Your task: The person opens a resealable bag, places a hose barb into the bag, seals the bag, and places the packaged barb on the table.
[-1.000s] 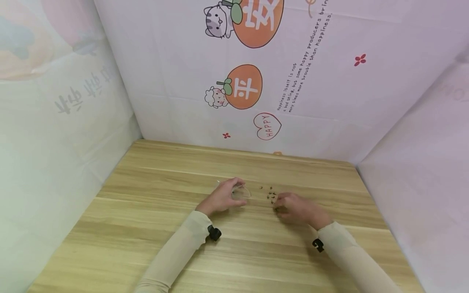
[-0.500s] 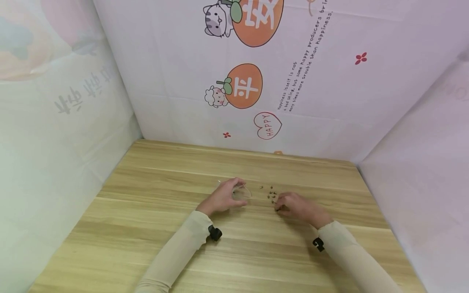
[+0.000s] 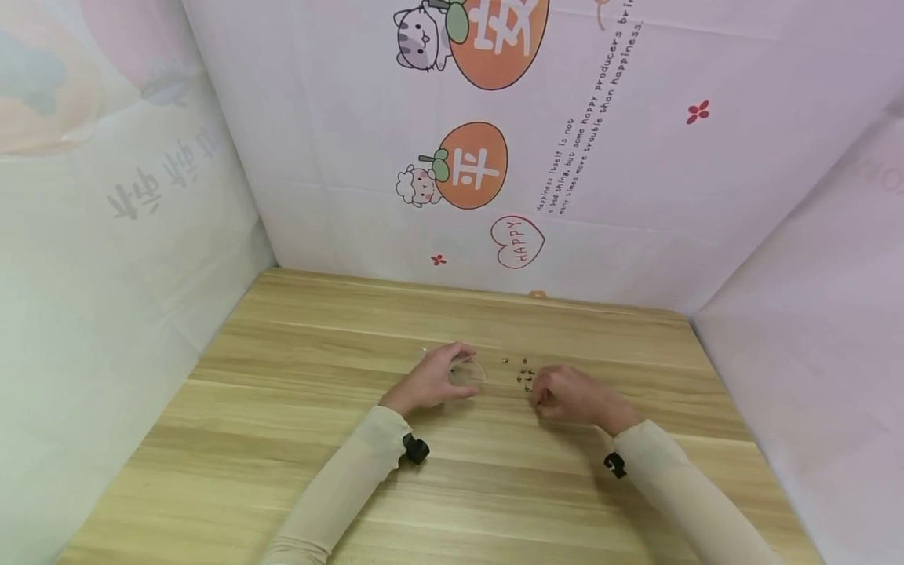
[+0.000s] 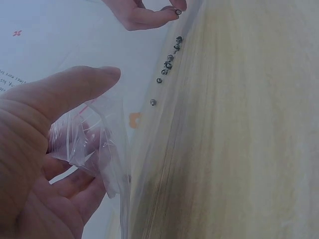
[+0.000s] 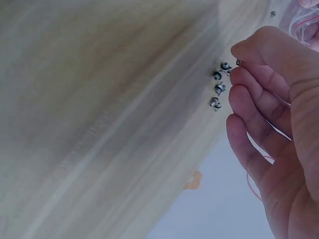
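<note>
My left hand (image 3: pixel 431 380) holds a clear plastic zip bag (image 4: pixel 110 144), with its mouth spread between thumb and curled fingers. In the left wrist view the film hangs past the fingers onto the table side. To the right, my right hand (image 3: pixel 572 396) pinches a small metal screw (image 4: pixel 178 11) between thumb and forefinger, close over the table. Several more small metal screws (image 5: pixel 220 89) lie loosely grouped on the wood between the two hands, nearest the right fingertips. One lone screw (image 4: pixel 153 102) lies closer to the bag.
The wood-grain tabletop (image 3: pixel 494 486) reaches back to a printed white cloth wall (image 3: pixel 339 157). Pale cloth walls stand on the left (image 3: pixel 106 314) and right (image 3: pixel 798 314). Black wrist-camera mounts (image 3: pixel 415 449) sit at both cuffs.
My right fingers have closed on a screw at the near end of the group and raised it slightly. The left hand and bag stay in place.
</note>
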Tool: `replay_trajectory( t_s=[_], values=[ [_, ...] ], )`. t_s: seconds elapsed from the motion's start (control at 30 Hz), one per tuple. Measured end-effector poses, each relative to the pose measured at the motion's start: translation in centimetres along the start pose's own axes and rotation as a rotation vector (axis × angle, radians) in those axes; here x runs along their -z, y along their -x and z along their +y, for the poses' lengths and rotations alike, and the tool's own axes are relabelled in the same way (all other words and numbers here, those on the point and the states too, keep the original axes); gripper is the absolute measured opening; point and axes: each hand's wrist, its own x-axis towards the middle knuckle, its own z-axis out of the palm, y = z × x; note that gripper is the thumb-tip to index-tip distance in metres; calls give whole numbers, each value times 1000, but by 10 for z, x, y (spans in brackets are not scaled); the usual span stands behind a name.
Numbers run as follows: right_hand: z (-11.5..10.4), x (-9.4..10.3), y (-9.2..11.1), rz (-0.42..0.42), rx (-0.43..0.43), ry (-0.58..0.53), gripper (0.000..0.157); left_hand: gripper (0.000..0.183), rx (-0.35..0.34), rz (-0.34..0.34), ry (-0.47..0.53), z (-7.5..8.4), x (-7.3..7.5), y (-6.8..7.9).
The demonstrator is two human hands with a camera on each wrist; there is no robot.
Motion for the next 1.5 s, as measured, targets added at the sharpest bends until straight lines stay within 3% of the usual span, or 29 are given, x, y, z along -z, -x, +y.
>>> replay_trajectory(
  t_s=[0.27, 0.5, 1.03, 1.2, 1.5],
  values=[
    [-8, 18, -6, -16, 5, 58, 15, 69, -8, -3, 2, 0, 0, 0],
    [-16, 33, -14, -6, 58, 98, 16, 70, 1, -6, 11, 1, 0, 0],
    [-36, 67, -51, 9, 112, 169, 20, 70, 15, -5, 2, 0, -2, -1],
    [-45, 73, -64, -14, 95, 187, 22, 70, -2, -5, 13, 1, -3, -1],
    [-56, 72, -88, -1, 157, 200, 15, 70, -5, -2, 14, -1, -2, 0]
  ],
)
